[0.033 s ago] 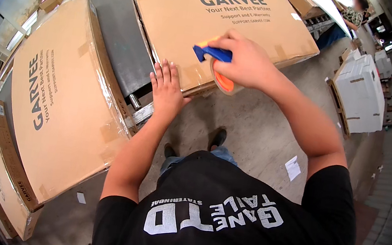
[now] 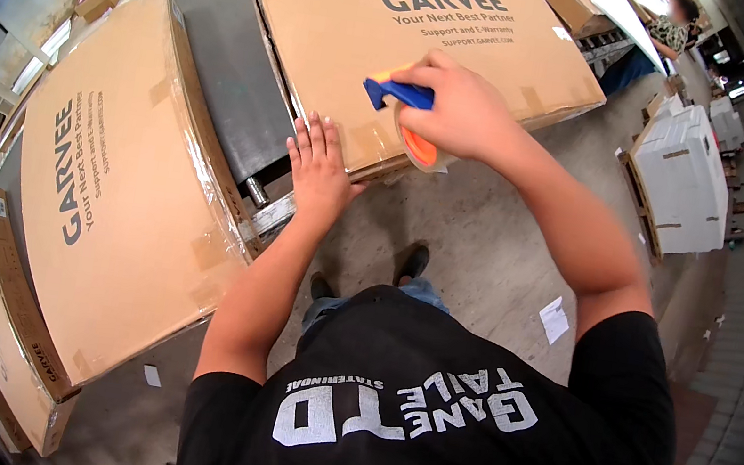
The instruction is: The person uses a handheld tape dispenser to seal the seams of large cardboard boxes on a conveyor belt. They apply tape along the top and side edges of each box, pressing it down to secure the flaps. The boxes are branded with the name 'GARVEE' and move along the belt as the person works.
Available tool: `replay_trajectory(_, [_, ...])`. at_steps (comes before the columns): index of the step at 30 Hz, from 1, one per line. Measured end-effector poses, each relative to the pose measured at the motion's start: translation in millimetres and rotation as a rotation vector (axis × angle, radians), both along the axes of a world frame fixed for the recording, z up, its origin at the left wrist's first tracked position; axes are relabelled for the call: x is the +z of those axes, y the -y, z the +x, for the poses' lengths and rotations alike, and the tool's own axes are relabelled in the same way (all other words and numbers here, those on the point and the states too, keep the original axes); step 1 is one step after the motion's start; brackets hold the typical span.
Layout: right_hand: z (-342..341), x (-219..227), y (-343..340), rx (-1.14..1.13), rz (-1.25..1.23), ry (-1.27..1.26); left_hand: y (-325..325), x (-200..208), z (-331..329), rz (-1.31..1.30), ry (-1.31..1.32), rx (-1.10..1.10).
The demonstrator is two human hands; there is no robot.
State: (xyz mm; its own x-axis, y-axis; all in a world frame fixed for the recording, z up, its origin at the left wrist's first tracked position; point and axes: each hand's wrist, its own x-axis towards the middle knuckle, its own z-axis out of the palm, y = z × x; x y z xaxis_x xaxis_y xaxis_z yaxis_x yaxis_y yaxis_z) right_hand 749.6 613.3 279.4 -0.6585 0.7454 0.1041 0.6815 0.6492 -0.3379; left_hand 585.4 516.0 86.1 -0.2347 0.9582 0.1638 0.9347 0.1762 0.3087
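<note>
My right hand (image 2: 470,108) grips a blue tape dispenser (image 2: 408,95) with an orange-cored roll of clear tape. It is held over the near edge of a large flat brown carton (image 2: 342,38) with dark print on top. My left hand (image 2: 319,163) lies flat with fingers stretched out at that carton's near left corner. Shiny strips of tape show on the cardboard near my left fingers. My right fingertips are partly hidden behind the dispenser and the hand itself.
A dark conveyor belt (image 2: 228,70) runs beneath and between the cartons. A second large carton (image 2: 126,188) lies to the left, with another carton (image 2: 11,334) beyond it. White wrapped boxes (image 2: 679,181) stand at the right. At the far right is another person (image 2: 671,32). Paper (image 2: 554,321) lies on the floor.
My right hand and the tape dispenser have shifted slightly to the left and up. My left hand stays in place at the carton's corner.
</note>
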Motion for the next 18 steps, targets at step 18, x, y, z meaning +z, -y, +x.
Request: replay_trajectory(18, [64,-212,71,-0.090,-0.084,0.415,-24,-18,-1,-0.050,0.001,-0.179])
